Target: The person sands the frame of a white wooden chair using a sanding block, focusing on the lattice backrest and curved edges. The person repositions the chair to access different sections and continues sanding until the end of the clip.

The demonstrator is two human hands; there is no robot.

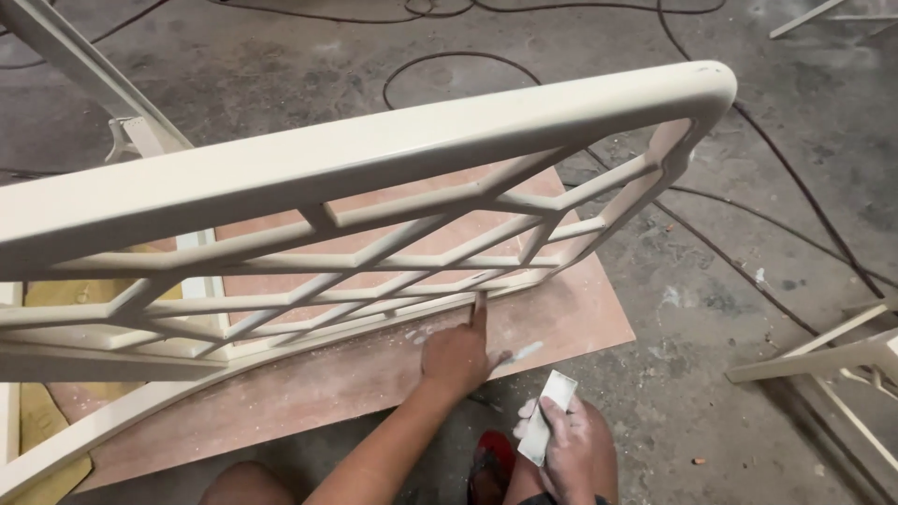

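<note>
While the left hand (456, 353) points up at the cream lattice frame (374, 220), the right hand (572, 449) hangs back with the sanding pad (545, 418).

Left index finger (479, 309) is extended, tip touching the frame's lower curved rail straight ahead of the fingers; the other left fingers are curled together, holding nothing. Frame stands on edge on a plywood sheet (374, 374) on the concrete floor (711, 309), long axis running left-right across the view, top rail tilted toward the camera. Most of it lies left of and above the fingertip. Right-hand fingers are clamped on the small grey-white pad, low, beside and right of the left hand, clear of the frame. Left hand is the nearer one. Cables (804, 201) trail on the floor beyond.
</note>
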